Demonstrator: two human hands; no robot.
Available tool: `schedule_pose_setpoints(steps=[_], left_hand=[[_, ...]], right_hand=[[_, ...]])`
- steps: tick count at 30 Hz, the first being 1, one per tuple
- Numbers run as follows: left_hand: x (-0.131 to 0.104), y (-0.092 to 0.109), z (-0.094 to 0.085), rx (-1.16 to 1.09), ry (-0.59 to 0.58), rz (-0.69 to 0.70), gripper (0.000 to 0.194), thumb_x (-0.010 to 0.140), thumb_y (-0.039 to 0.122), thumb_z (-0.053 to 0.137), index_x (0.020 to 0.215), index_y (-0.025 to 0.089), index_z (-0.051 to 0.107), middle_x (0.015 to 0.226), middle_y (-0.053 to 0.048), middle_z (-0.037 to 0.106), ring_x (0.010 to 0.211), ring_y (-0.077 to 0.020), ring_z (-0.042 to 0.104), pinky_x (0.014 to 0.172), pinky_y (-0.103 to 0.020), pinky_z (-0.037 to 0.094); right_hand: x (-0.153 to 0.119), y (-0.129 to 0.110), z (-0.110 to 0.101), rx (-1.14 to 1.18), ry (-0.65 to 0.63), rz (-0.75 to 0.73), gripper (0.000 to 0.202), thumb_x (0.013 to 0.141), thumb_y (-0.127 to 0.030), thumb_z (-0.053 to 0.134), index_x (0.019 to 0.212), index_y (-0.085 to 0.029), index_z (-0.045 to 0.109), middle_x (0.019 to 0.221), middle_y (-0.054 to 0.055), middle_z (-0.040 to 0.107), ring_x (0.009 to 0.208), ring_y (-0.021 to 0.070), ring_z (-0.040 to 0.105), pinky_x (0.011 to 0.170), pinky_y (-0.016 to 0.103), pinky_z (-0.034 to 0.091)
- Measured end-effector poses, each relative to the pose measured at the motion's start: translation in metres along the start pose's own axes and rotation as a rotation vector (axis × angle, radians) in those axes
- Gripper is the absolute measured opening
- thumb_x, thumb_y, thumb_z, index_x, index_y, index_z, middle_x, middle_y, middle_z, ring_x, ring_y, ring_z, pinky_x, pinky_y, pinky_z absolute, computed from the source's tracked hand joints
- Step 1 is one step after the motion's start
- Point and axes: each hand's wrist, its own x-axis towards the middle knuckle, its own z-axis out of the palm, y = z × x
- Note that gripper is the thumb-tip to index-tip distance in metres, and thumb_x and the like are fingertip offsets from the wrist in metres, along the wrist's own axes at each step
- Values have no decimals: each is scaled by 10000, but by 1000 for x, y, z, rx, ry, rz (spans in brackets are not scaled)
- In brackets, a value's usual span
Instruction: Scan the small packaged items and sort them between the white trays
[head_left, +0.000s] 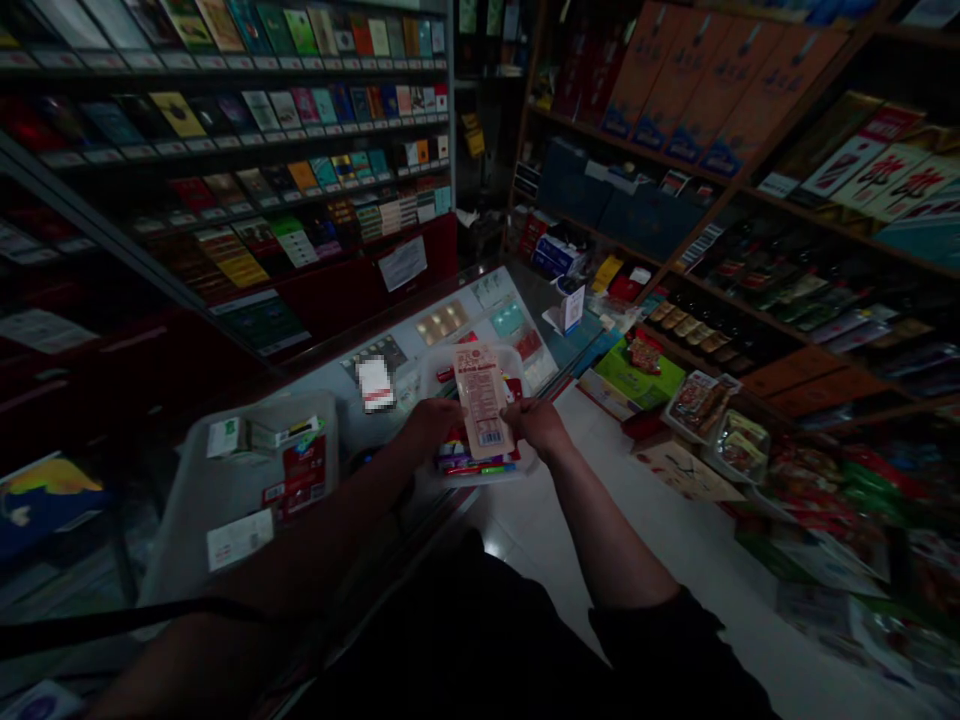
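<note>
A long pinkish-beige packet [484, 400], printed with text and a barcode at its near end, is held over a white plastic basket [433, 372]. My left hand [435, 425] is closed on the packet's left edge. Along the right edge, the fingers of my right hand [536, 425] pinch it too. Beneath the packet, the basket holds colourful small packages and pens, partly covered by it. The basket stands on a glass display counter [409, 400]. Left of it lies a small white-and-red box [376, 384], blurred out by pixels.
A larger grey-white bin [180, 500] with several boxes and a red packet sits at left. Shelves of cigarette packs [285, 105] rise behind the counter. Bottles and boxed goods fill the right shelves [780, 270]. Snack packs [810, 480] crowd the right side, beside the tiled floor [637, 520].
</note>
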Motion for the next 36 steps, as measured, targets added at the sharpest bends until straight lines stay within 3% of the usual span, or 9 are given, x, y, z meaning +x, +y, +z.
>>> schedule_pose_setpoints(steps=[3, 5, 8, 11, 17, 23, 29, 36], left_hand=[[-12, 13, -21, 176, 18, 101, 251, 762, 422, 657, 702, 185, 713, 634, 0, 655, 609, -162, 586, 611, -286, 449], [-17, 18, -36, 333, 45, 239, 262, 793, 413, 622, 668, 194, 696, 694, -9, 688, 712, -188, 638, 707, -305, 493], [-22, 19, -60, 453, 116, 422, 226, 810, 379, 612, 689, 206, 692, 936, -39, 762, 970, -226, 688, 933, -337, 518], [-24, 14, -83, 492, 152, 497, 208, 839, 363, 604, 746, 211, 711, 1137, -82, 758, 1117, -244, 673, 1064, -373, 499], [-24, -2, -127, 560, 224, 545, 225, 889, 366, 616, 829, 206, 763, 1298, -108, 715, 1234, -272, 638, 1170, -444, 455], [-26, -20, -158, 566, 301, 579, 262, 906, 381, 609, 858, 190, 780, 1346, -128, 695, 1226, -299, 652, 1142, -470, 478], [-35, -41, -177, 593, 322, 574, 260, 902, 340, 581, 845, 188, 784, 1325, -128, 704, 1260, -300, 626, 1163, -482, 471], [-49, -59, -184, 586, 390, 530, 250, 888, 355, 600, 836, 203, 791, 1343, -120, 698, 1238, -302, 645, 1159, -481, 486]], right_hand=[[-7, -11, 10, -8, -18, -59, 218, 735, -390, 720, 687, -178, 734, 686, 15, 715, 644, 167, 634, 620, 265, 484], [-10, -18, 19, -60, -33, -109, 211, 760, -368, 694, 663, -181, 707, 669, 3, 692, 643, 156, 615, 623, 254, 463], [-13, -30, 35, -186, -44, -188, 219, 813, -327, 652, 643, -189, 666, 656, -12, 663, 651, 147, 596, 629, 244, 430], [-17, -44, 55, -321, -8, -269, 191, 853, -266, 633, 682, -193, 677, 730, -7, 702, 738, 159, 634, 701, 246, 442], [-20, -67, 96, -442, 15, -442, 131, 892, -170, 652, 785, -198, 721, 1051, 42, 791, 975, 189, 696, 914, 274, 480], [-7, -67, 136, -539, 30, -529, 103, 914, -151, 676, 879, -167, 772, 1107, 83, 789, 1058, 200, 697, 999, 294, 468], [-7, -63, 164, -595, -18, -553, 139, 931, -134, 650, 912, -162, 785, 1052, 82, 792, 1012, 195, 693, 954, 291, 469], [-12, -56, 186, -636, -28, -525, 134, 950, -195, 669, 950, -165, 800, 1100, 104, 791, 1051, 210, 695, 964, 294, 465]])
